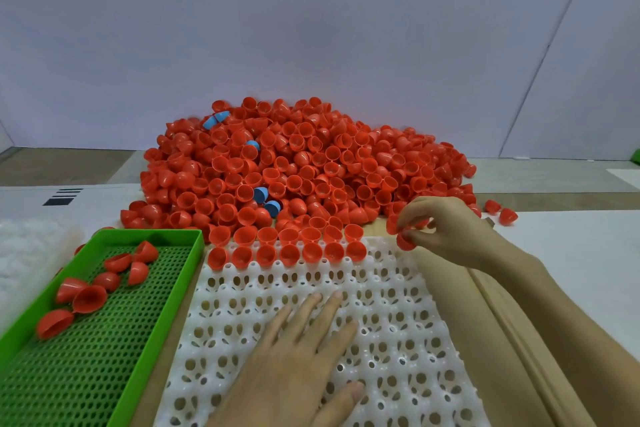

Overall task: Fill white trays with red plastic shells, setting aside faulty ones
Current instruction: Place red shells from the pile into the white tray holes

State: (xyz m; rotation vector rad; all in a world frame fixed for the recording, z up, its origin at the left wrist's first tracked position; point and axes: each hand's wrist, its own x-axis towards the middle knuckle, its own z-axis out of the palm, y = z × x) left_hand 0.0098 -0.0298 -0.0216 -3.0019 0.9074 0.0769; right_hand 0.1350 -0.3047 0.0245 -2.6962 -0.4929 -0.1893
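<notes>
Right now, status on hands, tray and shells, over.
Left hand flat on white tray. Right hand pinches red shell beside pile. Shells only along tray's far edge. Blue pieces mixed into pile.

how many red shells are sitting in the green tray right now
7 red shells lie in the green tray: four clustered near its far end, three by its left wall, closer to the camera. Another could be hidden under these.
</notes>
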